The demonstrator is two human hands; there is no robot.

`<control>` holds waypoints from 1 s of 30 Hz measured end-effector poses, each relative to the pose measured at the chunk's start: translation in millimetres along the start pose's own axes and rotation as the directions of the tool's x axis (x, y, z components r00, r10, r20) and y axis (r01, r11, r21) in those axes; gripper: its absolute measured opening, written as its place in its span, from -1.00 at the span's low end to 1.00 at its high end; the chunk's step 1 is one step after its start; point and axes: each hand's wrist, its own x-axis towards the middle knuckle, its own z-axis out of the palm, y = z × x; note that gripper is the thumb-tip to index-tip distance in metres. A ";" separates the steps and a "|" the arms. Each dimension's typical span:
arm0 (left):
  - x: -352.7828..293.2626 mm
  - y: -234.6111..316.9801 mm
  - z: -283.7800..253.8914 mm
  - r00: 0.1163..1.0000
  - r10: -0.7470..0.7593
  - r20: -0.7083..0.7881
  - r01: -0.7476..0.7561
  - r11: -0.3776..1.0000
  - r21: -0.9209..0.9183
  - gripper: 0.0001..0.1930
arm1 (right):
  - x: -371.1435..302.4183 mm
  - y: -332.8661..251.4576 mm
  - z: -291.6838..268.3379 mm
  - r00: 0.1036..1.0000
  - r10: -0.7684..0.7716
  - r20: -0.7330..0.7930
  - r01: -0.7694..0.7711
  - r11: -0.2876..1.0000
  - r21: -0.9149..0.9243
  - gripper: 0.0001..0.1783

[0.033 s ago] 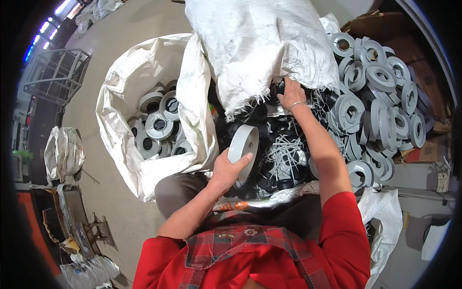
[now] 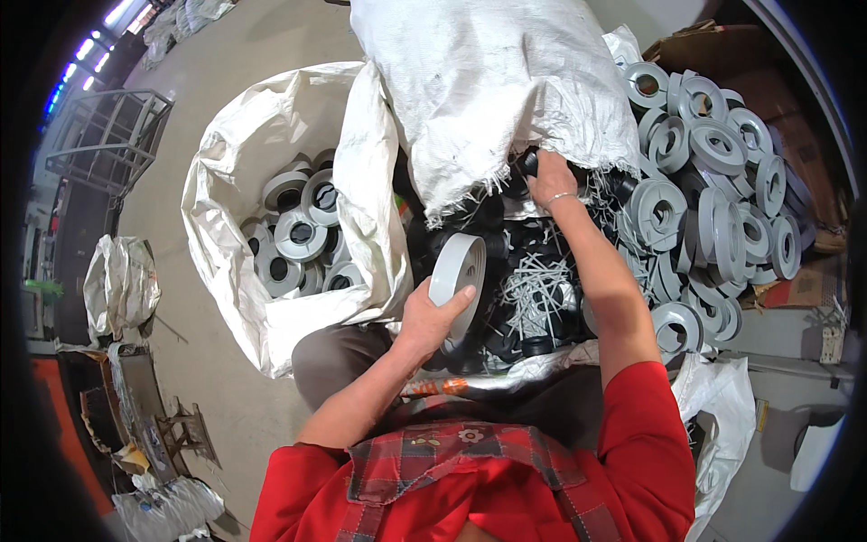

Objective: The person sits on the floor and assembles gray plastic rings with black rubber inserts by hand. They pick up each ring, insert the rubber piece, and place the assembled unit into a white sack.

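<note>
My left hand [image 2: 428, 318] grips a grey plastic ring [image 2: 458, 273] on edge, thumb across its face and fingers round the rim. At the frayed mouth of a large white woven sack [image 2: 492, 81], my right hand [image 2: 553, 179] is closed at a black round part [image 2: 526, 164]; its fingertips are partly hidden. Below the sack mouth lie many dark round parts [image 2: 536, 345] in a heap. A tangle of thin pale plastic strips [image 2: 539, 294] rests on that heap, between my two arms.
To the left stands an open white sack [image 2: 221, 235] with several grey rings [image 2: 300, 234] inside. A big pile of grey rings [image 2: 716, 144] is on the right, by cardboard [image 2: 759, 59]. A metal frame rack [image 2: 108, 135] and a crumpled sack [image 2: 121, 285] stand far left.
</note>
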 end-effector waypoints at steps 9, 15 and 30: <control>-8.3 -7.6 10.1 0.999 0.025 -0.039 -0.031 0.984 -0.177 -0.55 | -102.0 28.6 -43.7 0.958 -0.286 -0.017 0.282 0.951 -0.124 -0.80; -22.4 7.0 20.8 0.962 0.004 0.272 0.135 0.862 -0.489 -0.58 | -159.9 -18.4 -103.7 0.985 -0.156 -0.080 0.174 0.817 0.549 -0.78; -41.5 9.5 -8.4 0.851 -0.041 0.523 0.206 0.942 -0.263 -0.66 | -211.0 -68.7 -138.0 0.537 -0.814 0.221 0.813 0.569 0.121 -0.09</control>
